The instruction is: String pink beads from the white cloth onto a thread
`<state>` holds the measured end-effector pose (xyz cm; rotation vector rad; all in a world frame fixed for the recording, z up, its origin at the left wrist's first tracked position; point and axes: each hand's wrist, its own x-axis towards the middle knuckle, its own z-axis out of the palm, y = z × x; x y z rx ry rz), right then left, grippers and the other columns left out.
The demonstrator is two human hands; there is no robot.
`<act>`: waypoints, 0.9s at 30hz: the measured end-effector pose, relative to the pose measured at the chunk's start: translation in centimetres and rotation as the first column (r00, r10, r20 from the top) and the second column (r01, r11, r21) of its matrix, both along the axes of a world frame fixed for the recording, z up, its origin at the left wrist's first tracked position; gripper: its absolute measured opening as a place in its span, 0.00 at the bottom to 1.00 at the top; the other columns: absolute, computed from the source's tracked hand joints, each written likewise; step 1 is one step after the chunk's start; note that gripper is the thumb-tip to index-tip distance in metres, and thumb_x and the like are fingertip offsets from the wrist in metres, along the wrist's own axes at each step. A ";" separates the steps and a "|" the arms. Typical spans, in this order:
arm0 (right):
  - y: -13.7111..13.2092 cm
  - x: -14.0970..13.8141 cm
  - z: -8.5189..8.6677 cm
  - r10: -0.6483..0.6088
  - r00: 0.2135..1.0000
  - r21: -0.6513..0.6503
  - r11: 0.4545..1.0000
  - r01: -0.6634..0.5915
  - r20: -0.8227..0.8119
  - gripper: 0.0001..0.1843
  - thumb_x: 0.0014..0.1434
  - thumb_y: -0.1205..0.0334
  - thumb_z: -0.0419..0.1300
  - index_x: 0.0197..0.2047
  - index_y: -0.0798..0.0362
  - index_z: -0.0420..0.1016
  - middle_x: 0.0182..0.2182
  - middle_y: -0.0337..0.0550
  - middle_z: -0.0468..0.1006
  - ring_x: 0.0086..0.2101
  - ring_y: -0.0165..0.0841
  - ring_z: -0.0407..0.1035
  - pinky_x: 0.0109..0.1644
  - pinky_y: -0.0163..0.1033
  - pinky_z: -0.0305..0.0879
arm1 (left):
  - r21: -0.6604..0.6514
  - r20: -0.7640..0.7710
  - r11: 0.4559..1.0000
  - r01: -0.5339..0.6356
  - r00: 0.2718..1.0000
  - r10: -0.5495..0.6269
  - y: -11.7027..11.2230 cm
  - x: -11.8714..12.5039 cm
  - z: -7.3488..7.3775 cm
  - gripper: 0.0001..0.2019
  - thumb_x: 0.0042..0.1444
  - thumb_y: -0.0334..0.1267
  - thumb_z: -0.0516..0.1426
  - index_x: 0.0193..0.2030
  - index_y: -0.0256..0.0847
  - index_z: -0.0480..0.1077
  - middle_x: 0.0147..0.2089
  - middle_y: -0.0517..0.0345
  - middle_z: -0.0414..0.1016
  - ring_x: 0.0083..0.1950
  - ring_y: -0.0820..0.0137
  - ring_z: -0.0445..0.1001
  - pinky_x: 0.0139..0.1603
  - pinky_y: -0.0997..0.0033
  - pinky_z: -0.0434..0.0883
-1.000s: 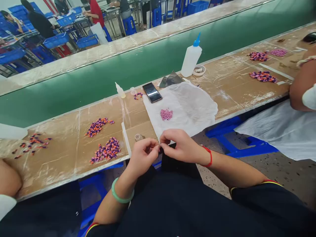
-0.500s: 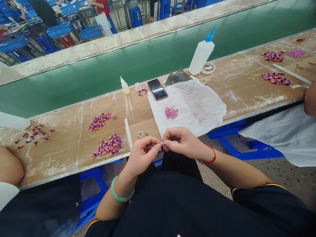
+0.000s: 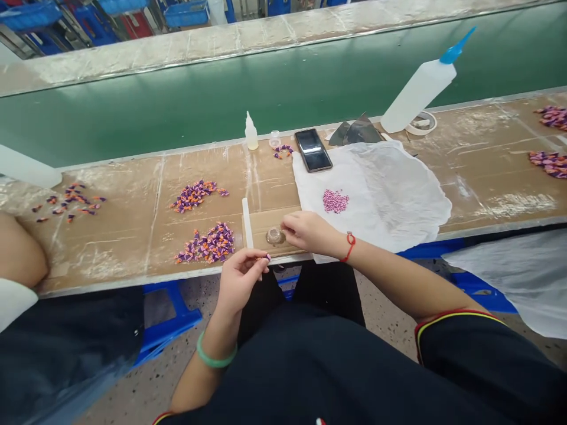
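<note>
My left hand (image 3: 239, 276) is closed at the table's front edge. Between thumb and forefinger it pinches a small purple-and-pink piece (image 3: 268, 257). My right hand (image 3: 305, 230) lies just beyond it, fingers pinched at the rim of a small round brownish container (image 3: 275, 236). Whatever those fingertips may hold is too small to make out. Left of the container lies a flat white strip (image 3: 247, 223). Farther left are two piles of small purple, orange and pink pieces, the nearer pile (image 3: 208, 243) and the farther pile (image 3: 194, 195). Tiny pink beads (image 3: 335, 201) rest on a white cloth (image 3: 398, 183).
A phone (image 3: 313, 150), a small dropper bottle (image 3: 251, 133) and a few pieces (image 3: 282, 151) stand along the back. A large white bottle with a blue nozzle (image 3: 419, 94) leans by a tape roll (image 3: 422, 123). A neighbour's arm (image 3: 20, 251) rests at left.
My right hand has left my left hand and reached forward to the small round container. The left hand keeps its pinch, slightly farther left. The view has shifted and tilted down.
</note>
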<state>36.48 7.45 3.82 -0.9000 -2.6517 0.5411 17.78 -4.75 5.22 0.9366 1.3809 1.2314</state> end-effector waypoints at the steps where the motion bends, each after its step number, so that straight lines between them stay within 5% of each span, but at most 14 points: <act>1: 0.2 -0.2 0.0 0.021 0.999 0.009 1.000 -0.021 0.033 0.06 0.61 0.70 0.54 0.32 0.54 0.67 0.28 0.45 0.75 0.29 0.35 0.66 0.35 0.38 0.56 | -0.012 0.009 1.000 -0.002 1.000 0.002 0.0 0.0 -0.1 0.11 0.45 0.42 0.69 0.31 0.38 0.78 0.25 0.57 0.78 0.22 0.76 0.72 0.21 0.79 0.70; 20: 0.6 -2.2 3.2 0.136 0.893 0.080 0.979 -0.188 0.428 0.06 0.65 0.68 0.57 0.35 0.58 0.72 0.33 0.54 0.79 0.34 0.40 0.72 0.34 0.40 0.53 | -0.061 0.061 0.998 -0.013 0.998 0.017 0.0 -0.5 -0.5 0.11 0.45 0.42 0.69 0.30 0.36 0.77 0.26 0.57 0.78 0.23 0.75 0.73 0.23 0.78 0.70; 24: 0.6 -2.1 3.5 0.109 0.937 0.035 0.991 -0.127 0.333 0.07 0.63 0.69 0.59 0.31 0.56 0.70 0.31 0.53 0.79 0.32 0.39 0.71 0.33 0.40 0.54 | -0.056 0.092 0.998 -0.039 0.995 0.044 0.0 -0.4 -0.6 0.12 0.43 0.42 0.71 0.30 0.36 0.77 0.26 0.57 0.79 0.23 0.74 0.74 0.23 0.78 0.71; 27: -0.2 -1.6 4.1 -0.012 1.000 -0.225 0.974 0.018 0.027 0.08 0.60 0.68 0.58 0.29 0.54 0.67 0.27 0.47 0.77 0.29 0.35 0.71 0.33 0.38 0.59 | -0.010 0.158 0.994 -0.105 0.982 0.105 0.0 -0.2 -0.3 0.15 0.42 0.43 0.72 0.31 0.36 0.78 0.30 0.53 0.82 0.24 0.73 0.77 0.23 0.77 0.73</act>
